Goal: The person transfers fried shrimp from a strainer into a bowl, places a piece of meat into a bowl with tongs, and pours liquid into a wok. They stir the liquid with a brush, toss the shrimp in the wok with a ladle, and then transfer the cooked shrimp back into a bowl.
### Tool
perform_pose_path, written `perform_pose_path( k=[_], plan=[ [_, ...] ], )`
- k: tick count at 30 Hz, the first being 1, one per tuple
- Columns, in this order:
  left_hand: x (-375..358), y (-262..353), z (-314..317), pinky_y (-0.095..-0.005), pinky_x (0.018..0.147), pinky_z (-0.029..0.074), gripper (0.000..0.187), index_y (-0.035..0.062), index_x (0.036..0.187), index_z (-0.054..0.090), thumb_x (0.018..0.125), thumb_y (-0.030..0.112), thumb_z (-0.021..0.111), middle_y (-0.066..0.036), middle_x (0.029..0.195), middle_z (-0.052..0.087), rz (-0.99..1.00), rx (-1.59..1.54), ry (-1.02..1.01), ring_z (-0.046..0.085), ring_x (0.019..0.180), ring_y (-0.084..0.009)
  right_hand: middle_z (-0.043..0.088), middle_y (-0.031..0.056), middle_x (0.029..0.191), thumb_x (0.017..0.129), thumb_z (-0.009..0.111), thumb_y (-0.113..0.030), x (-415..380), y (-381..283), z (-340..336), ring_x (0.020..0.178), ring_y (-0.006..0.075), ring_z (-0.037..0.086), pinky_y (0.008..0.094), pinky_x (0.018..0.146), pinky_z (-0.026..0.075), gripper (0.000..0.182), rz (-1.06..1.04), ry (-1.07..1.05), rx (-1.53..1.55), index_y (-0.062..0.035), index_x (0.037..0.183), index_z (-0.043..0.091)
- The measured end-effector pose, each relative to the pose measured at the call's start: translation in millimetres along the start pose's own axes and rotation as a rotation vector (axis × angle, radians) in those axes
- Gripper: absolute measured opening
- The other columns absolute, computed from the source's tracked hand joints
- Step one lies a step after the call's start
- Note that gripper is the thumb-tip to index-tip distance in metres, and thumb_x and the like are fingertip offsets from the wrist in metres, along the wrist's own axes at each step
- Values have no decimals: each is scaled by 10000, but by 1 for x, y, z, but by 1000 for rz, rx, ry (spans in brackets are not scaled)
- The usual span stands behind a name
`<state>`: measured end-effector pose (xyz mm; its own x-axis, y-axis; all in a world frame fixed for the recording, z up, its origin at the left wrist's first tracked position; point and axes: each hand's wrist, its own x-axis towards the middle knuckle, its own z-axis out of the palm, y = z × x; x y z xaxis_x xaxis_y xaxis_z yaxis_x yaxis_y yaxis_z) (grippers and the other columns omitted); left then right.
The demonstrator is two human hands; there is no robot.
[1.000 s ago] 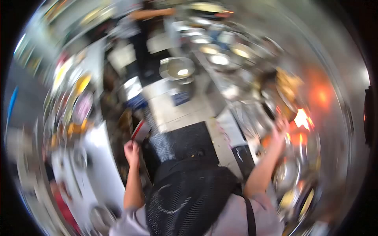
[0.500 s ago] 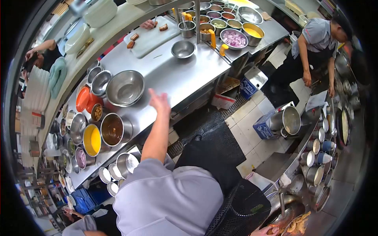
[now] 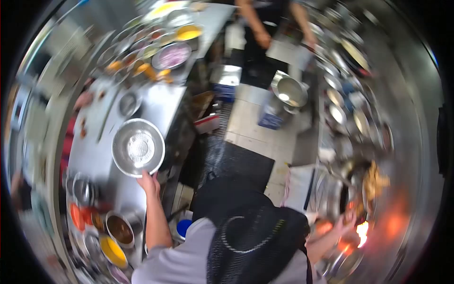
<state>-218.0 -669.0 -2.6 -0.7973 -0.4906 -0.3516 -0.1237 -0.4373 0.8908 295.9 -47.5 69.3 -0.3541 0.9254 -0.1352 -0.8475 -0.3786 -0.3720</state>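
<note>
My left hand (image 3: 149, 182) is closed on the near rim of a wide metal mixing bowl (image 3: 124, 158). The bowl is tilted so that its inside faces up toward me, and it covers part of the steel counter (image 3: 94, 163). On the stove side, my right hand (image 3: 349, 220) is near a wok (image 3: 336, 191) and a bright flame (image 3: 362, 234). Blur hides whether its fingers grip anything. Golden-brown fried food (image 3: 375, 182) lies just beyond that hand.
A small metal bowl (image 3: 128, 103) and a cutting board (image 3: 97, 109) are on the counter. Sauce pots (image 3: 120, 229) stand nearer. A large pot (image 3: 289, 92) stands on a blue box (image 3: 270, 118) in the aisle. A co-worker (image 3: 265, 28) stands at the far end.
My left hand, earlier stretched out with nothing in it, now grips the mixing bowl. The bowl has left its spot by the sauce pots. The view has turned toward the stove, where flame now shows.
</note>
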Motion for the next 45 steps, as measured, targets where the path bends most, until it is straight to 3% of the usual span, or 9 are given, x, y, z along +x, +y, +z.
perform_pose_path(
  k=[4, 7, 13, 14, 19, 24, 29, 34, 45],
  plan=[
    [-53, -35, 99, -426, 786, 518, 519, 21, 1333, 395, 819, 10, 468, -124, 1223, 526, -234, 190, -441, 572, 1048, -255, 338, -75, 559, 924, 571, -84, -38, 32, 33, 442, 18, 311, 177, 364, 227, 66, -81, 269, -209, -23, 904, 588],
    [-104, -74, 176, -392, 742, 518, 494, 17, 1307, 436, 815, -7, 474, -109, 1178, 563, -400, 289, -765, 597, 1004, -235, 587, 74, 835, 920, 565, -68, -60, 50, 48, 507, 55, 436, 184, 387, 325, 136, -219, 180, -342, -79, 1036, 496],
    [-223, -137, 293, -455, 838, 565, 351, -33, 1242, 453, 900, 49, 460, -161, 1155, 573, -493, 454, -1172, 602, 1065, -283, 556, 99, 868, 904, 553, -69, -90, 75, 103, 506, 84, 465, 203, 371, 393, 211, -138, 198, -461, -62, 1095, 464],
    [-227, -153, 307, -447, 781, 605, 450, 23, 1366, 342, 922, 42, 414, -189, 1280, 503, -535, 446, -1300, 598, 1090, -321, 554, 102, 870, 906, 550, -66, -93, 77, 109, 501, 87, 463, 208, 359, 389, 239, -91, 185, -512, -63, 1127, 459],
    [-258, -152, 360, -455, 663, 634, 367, -137, 1217, 366, 887, 10, 427, -283, 1120, 550, -419, 495, -1468, 656, 939, -362, 547, 123, 888, 917, 536, -60, -96, 85, 132, 483, 94, 460, 217, 326, 376, 388, 133, 76, -570, -76, 1285, 414],
    [-234, -118, 380, -439, 649, 642, 308, -133, 1160, 371, 898, 10, 444, -270, 1110, 553, -293, 560, -1216, 664, 916, -357, 538, 135, 868, 909, 536, -40, -69, 112, 169, 460, 104, 464, 223, 310, 385, 455, 429, -62, -635, -86, 1334, 380],
    [-164, -52, 358, -449, 692, 637, 332, -80, 1226, 447, 912, 22, 422, -215, 1152, 572, -228, 541, -1215, 661, 941, -306, 537, 134, 849, 880, 557, -18, -33, 170, 207, 438, 103, 460, 232, 298, 381, 473, 711, -268, -735, -78, 1316, 384],
    [-104, 34, 279, -318, 557, 611, 305, -106, 1147, 539, 884, -1, 423, -187, 955, 673, -36, 553, -904, 699, 734, -263, 559, 108, 794, 868, 586, -23, -20, 251, 261, 426, 96, 458, 233, 304, 387, 523, 962, -498, -868, -41, 1347, 378],
    [-5, 126, 57, -398, 618, 640, 352, -147, 1220, 425, 892, -21, 410, -268, 1063, 615, -22, 340, -387, 699, 820, -344, 566, 67, 779, 834, 602, -22, -79, 456, 394, 431, 90, 465, 235, 318, 373, 549, 1387, -1126, -1256, -17, 1355, 428]
  ],
)
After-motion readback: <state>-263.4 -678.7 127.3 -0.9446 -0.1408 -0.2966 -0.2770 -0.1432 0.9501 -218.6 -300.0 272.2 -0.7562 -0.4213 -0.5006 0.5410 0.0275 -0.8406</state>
